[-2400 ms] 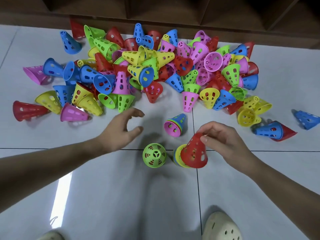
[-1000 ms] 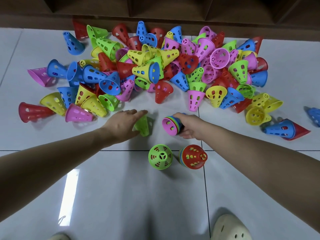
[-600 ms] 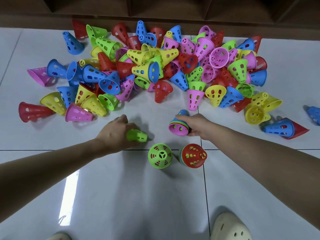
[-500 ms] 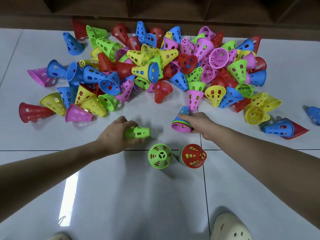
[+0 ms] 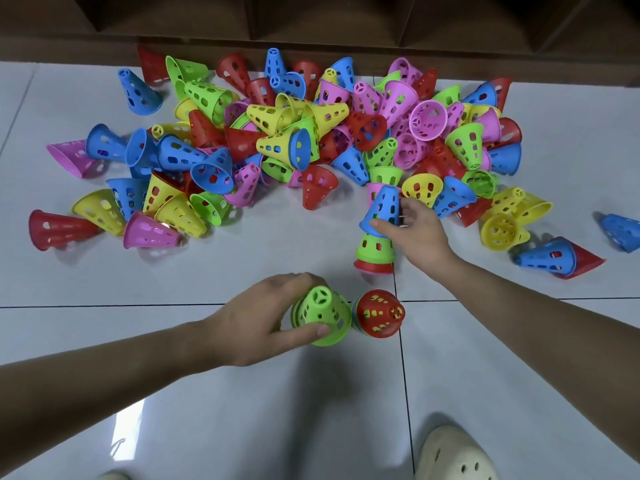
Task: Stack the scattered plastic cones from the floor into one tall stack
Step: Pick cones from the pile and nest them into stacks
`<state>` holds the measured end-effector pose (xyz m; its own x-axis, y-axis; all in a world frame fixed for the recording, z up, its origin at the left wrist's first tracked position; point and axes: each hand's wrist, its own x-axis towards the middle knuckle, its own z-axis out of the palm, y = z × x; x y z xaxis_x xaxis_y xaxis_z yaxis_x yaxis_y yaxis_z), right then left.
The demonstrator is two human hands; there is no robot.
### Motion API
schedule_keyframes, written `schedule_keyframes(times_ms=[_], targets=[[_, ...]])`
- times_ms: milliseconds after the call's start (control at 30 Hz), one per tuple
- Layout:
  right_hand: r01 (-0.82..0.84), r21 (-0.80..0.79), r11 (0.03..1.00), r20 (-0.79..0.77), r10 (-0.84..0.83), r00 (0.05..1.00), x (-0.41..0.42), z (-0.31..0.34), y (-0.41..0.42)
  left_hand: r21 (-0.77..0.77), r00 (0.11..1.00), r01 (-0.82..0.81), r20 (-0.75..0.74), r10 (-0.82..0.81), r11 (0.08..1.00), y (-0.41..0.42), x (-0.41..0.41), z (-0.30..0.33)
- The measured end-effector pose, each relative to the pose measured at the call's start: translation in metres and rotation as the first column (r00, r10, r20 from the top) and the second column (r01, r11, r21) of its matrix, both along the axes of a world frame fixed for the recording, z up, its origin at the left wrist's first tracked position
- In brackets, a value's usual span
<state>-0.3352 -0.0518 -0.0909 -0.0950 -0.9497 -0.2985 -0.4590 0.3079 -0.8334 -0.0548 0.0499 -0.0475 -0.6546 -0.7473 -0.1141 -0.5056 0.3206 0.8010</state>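
Note:
A big heap of perforated plastic cones (image 5: 294, 140) in blue, green, yellow, red and pink covers the white tiled floor. My left hand (image 5: 263, 320) grips a green cone (image 5: 320, 315) set over another green cone near the floor's middle. Right beside it stands a short stack topped by a red cone (image 5: 379, 317). Farther out, my right hand (image 5: 414, 233) pinches the blue cone (image 5: 382, 209) topping a small upright stack, with a green cone (image 5: 375, 247) and a red base beneath it.
Stray cones lie apart at the far right, a blue one (image 5: 621, 232) and a blue-in-red pair (image 5: 554, 256). A dark wooden shelf base (image 5: 346, 26) runs along the far edge. My pale clog (image 5: 453, 455) stands at the bottom right.
My left hand carried the green cone back and set it over the green one near me. My right hand tipped the lying multi-coloured stack upright and holds its blue top.

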Motion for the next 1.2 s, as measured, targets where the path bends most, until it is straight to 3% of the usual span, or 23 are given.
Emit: schedule_keyframes(times_ms=[233, 400, 533, 667, 867, 933, 1033, 1200], targets=[[-0.048, -0.053, 0.997, 0.140, 0.055, 0.989, -0.006, 0.055, 0.044, -0.022, 0.994, 0.027, 0.110, -0.024, 0.999, 0.003, 0.002, -0.023], [-0.213, -0.050, 0.976, 0.152, 0.218, 0.964, -0.010, 0.074, 0.093, -0.015, 0.989, 0.077, 0.128, -0.075, 0.997, -0.013, 0.020, -0.035], [-0.361, -0.027, 0.932, 0.046, 0.362, 0.931, -0.013, 0.071, 0.113, -0.117, 0.969, -0.078, 0.226, 0.103, 0.990, -0.031, 0.045, -0.042], [-0.406, -0.078, 0.910, -0.029, 0.405, 0.914, -0.014, 0.065, 0.114, -0.182, 0.875, -0.385, 0.242, 0.420, 0.905, -0.053, 0.069, -0.052], [-0.439, -0.113, 0.891, -0.089, 0.431, 0.898, -0.015, 0.057, 0.102, -0.355, 0.678, -0.589, 0.271, 0.683, 0.726, -0.078, 0.088, -0.064], [-0.420, -0.121, 0.900, -0.088, 0.411, 0.907, -0.013, 0.056, 0.096, -0.424, 0.606, -0.597, 0.319, 0.729, 0.682, -0.086, 0.091, -0.068], [-0.373, -0.173, 0.912, -0.119, 0.357, 0.927, -0.010, 0.049, 0.083, -0.447, 0.545, -0.540, 0.460, 0.701, 0.713, -0.100, 0.095, -0.074], [-0.328, -0.077, 0.941, -0.293, 0.293, 0.910, -0.020, 0.014, 0.058, -0.446, 0.531, -0.479, 0.539, 0.654, 0.756, -0.111, 0.088, -0.073]])
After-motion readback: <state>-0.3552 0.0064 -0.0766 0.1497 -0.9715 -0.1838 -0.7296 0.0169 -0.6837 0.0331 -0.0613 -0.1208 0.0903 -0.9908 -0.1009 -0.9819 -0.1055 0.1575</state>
